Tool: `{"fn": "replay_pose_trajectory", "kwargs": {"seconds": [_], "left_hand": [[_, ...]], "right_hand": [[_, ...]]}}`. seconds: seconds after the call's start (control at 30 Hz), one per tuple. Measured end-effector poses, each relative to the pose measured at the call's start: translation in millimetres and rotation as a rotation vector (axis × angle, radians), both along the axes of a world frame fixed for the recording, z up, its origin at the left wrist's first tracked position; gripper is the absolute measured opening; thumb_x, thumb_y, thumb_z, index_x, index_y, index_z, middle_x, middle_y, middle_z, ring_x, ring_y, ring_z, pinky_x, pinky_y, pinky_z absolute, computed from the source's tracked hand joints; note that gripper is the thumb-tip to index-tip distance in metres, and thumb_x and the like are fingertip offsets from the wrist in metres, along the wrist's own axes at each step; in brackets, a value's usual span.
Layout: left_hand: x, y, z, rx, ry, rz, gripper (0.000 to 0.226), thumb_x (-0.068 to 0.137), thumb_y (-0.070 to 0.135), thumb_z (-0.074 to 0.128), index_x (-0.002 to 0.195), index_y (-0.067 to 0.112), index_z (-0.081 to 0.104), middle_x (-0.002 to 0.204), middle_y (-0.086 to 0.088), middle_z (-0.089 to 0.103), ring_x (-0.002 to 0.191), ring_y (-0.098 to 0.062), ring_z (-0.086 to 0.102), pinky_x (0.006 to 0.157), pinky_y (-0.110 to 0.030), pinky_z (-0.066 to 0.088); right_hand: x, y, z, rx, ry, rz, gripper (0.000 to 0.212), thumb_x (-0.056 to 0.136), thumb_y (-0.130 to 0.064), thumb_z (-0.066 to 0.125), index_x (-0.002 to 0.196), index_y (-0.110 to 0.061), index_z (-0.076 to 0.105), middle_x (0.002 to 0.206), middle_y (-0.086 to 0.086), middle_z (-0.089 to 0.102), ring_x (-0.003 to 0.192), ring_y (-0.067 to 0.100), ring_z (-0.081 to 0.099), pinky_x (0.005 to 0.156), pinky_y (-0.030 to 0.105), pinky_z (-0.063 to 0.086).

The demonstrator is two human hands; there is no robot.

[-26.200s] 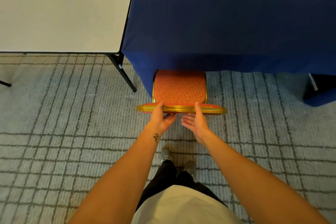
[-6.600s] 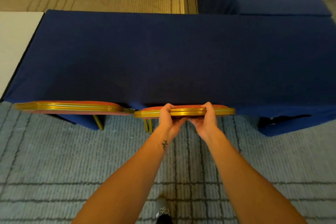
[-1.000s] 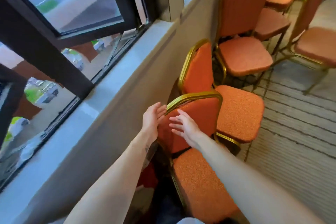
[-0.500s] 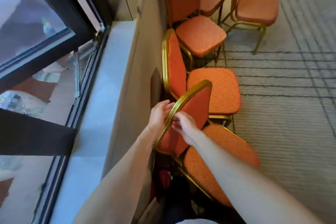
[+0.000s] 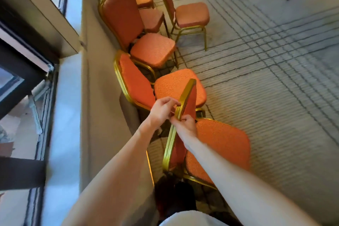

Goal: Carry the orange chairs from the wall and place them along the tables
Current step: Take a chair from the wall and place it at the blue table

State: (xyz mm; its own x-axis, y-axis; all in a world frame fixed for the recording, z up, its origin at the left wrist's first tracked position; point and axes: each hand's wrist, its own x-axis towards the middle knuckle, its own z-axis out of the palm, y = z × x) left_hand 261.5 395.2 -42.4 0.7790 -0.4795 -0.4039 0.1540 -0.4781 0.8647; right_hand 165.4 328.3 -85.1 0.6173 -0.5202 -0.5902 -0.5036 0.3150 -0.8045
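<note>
Carpet [image 5: 275,97] grid-lined; orange chairs [image 5: 153,49] along wall [image 5: 100,97]

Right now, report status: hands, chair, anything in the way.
Left grip, right grip: both holding the nearest chair by its gold back frame. Chair beside the wall. Next chair close ahead, seat against the held back.

Daylight pours in through the window [image 5: 20,82] on the left; the carpet [image 5: 275,71] smears with motion blur, and the edges bend wide-angle.
</note>
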Motion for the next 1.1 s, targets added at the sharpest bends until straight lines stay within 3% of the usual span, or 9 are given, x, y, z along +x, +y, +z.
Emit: {"fn": "replay_pose_trajectory", "kwargs": {"seconds": [0.17, 0.27, 0.4, 0.5, 0.6, 0.73, 0.87, 0.97, 1.1], "left_hand": [[-50, -61, 21, 0.034, -0.104, -0.259, 0.029, 0.099, 0.007, 0.046, 0.089, 0.01, 0.072, 0.061, -0.004, 0.055, 0.049, -0.012, 0.049, 0.05, -0.025, 0.042], [-78, -97, 29, -0.016, -0.178, -0.369, 0.036, 0.095, -0.003, 0.04, 0.084, 0.017, 0.068, 0.064, -0.001, 0.06, 0.053, -0.009, 0.053, 0.055, -0.024, 0.042], [-129, -139, 24, -0.066, -0.277, -0.567, 0.038, 0.093, -0.008, 0.038, 0.095, 0.014, 0.07, 0.085, -0.003, 0.063, 0.072, -0.013, 0.058, 0.071, -0.027, 0.047], [-148, -167, 28, -0.079, -0.635, -0.766, 0.043, 0.082, -0.003, 0.044, 0.1, 0.02, 0.075, 0.104, -0.002, 0.051, 0.096, -0.014, 0.048, 0.085, -0.018, 0.037], [-157, -207, 34, 0.01, -0.951, -1.031, 0.043, 0.083, 0.007, 0.055, 0.113, 0.031, 0.073, 0.133, -0.008, 0.046, 0.122, -0.025, 0.039, 0.101, -0.034, 0.032], [-168, -251, 28, 0.125, -1.02, -1.341, 0.043, 0.087, 0.02, 0.067, 0.127, 0.032, 0.063, 0.15, -0.001, 0.042, 0.148, -0.025, 0.027, 0.119, -0.045, 0.016], [-170, -283, 25, 0.049, -1.076, -1.423, 0.036, 0.082, 0.025, 0.067, 0.117, 0.028, 0.062, 0.116, 0.004, 0.057, 0.122, -0.021, 0.05, 0.111, -0.039, 0.028], [-170, -301, 24, -0.021, -1.14, -1.44, 0.031, 0.084, 0.029, 0.067, 0.114, 0.025, 0.063, 0.109, 0.003, 0.059, 0.11, -0.022, 0.052, 0.096, -0.035, 0.038], [-160, -319, 22, -0.015, -1.17, -1.477, 0.033, 0.082, 0.037, 0.069, 0.112, 0.024, 0.064, 0.107, 0.002, 0.058, 0.108, -0.022, 0.052, 0.093, -0.037, 0.041]], "right_hand": [[-64, -43, 20, -0.109, -0.009, -0.108, 0.03, 0.076, -0.039, 0.079, 0.083, -0.022, 0.056, 0.08, -0.003, 0.063, 0.077, 0.018, 0.06, 0.059, 0.03, 0.039], [-98, -68, 34, -0.144, -0.005, -0.159, 0.041, 0.06, -0.055, 0.073, 0.083, -0.023, 0.06, 0.077, -0.003, 0.067, 0.077, 0.02, 0.066, 0.066, 0.036, 0.052], [-156, -98, 44, -0.204, 0.027, -0.243, 0.029, 0.071, -0.048, 0.074, 0.078, -0.024, 0.06, 0.074, -0.003, 0.067, 0.07, 0.018, 0.066, 0.061, 0.034, 0.051], [-187, -119, 52, -0.258, 0.055, -0.325, 0.028, 0.074, -0.046, 0.073, 0.079, -0.021, 0.06, 0.071, -0.002, 0.066, 0.062, 0.017, 0.062, 0.053, 0.03, 0.044], [-207, -138, 52, -0.337, 0.133, -0.394, 0.04, 0.065, -0.057, 0.066, 0.083, -0.02, 0.063, 0.078, 0.002, 0.07, 0.071, 0.025, 0.067, 0.064, 0.041, 0.054], [-225, -149, 56, -0.452, 0.289, -0.442, 0.044, 0.073, -0.061, 0.062, 0.09, -0.02, 0.065, 0.094, 0.002, 0.067, 0.088, 0.024, 0.066, 0.075, 0.038, 0.056], [-230, -151, 57, -0.567, 0.494, -0.531, 0.052, 0.088, -0.06, 0.058, 0.115, -0.015, 0.06, 0.117, 0.009, 0.059, 0.111, 0.032, 0.059, 0.083, 0.038, 0.046], [-229, -155, 57, -0.659, 0.626, -0.587, 0.05, 0.091, -0.057, 0.058, 0.109, -0.011, 0.059, 0.109, 0.012, 0.068, 0.103, 0.036, 0.065, 0.077, 0.04, 0.048], [-218, -164, 64, -0.765, 0.721, -0.583, 0.04, 0.091, -0.052, 0.06, 0.103, -0.013, 0.065, 0.098, 0.011, 0.072, 0.093, 0.034, 0.069, 0.071, 0.037, 0.048]]}}
